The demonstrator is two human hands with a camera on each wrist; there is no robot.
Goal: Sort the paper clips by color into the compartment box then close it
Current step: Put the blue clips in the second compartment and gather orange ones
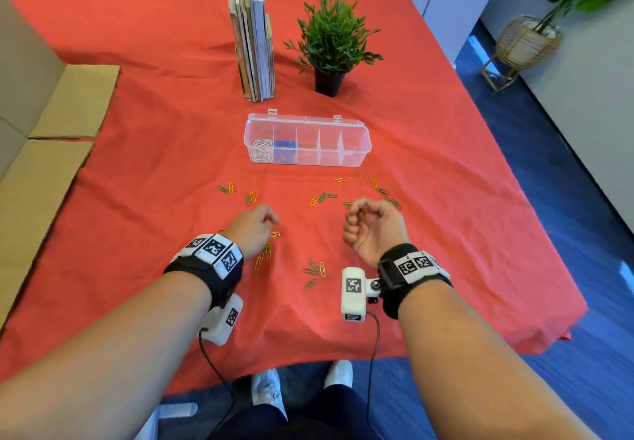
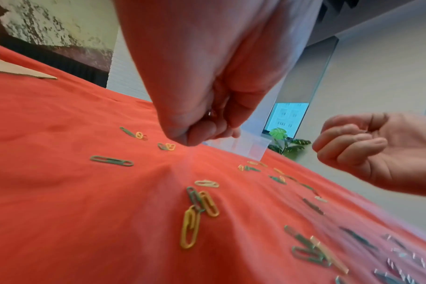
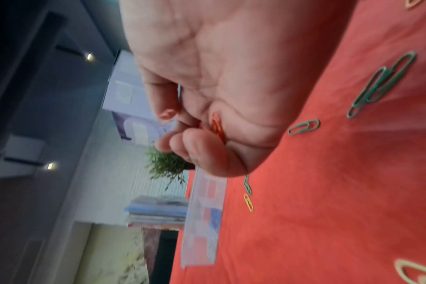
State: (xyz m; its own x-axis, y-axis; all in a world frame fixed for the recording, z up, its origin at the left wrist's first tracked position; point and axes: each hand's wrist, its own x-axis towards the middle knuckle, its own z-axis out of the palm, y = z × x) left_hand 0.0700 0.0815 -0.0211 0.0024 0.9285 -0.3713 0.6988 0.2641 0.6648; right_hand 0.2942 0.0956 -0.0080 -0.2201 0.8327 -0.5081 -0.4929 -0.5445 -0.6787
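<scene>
A clear compartment box (image 1: 356,155) lies open on the red cloth, with white clips (image 1: 261,153) in its leftmost cell and blue clips (image 1: 285,151) in the cell beside it. Green and yellow paper clips (image 1: 312,270) are scattered in front of it. My left hand (image 1: 271,219) hangs palm down with curled fingers, fingertips (image 2: 195,137) at the cloth, and a small red clip (image 2: 210,113) shows inside the curl. My right hand (image 1: 358,211) is turned palm up just above the cloth, its fingers curled around red clips (image 3: 216,124).
A row of upright books (image 1: 254,35) and a potted plant (image 1: 331,45) stand behind the box. Flattened cardboard (image 1: 51,131) lies along the left edge. More green and yellow clips (image 1: 252,196) lie left and right of the hands. The table's edge runs close on the right.
</scene>
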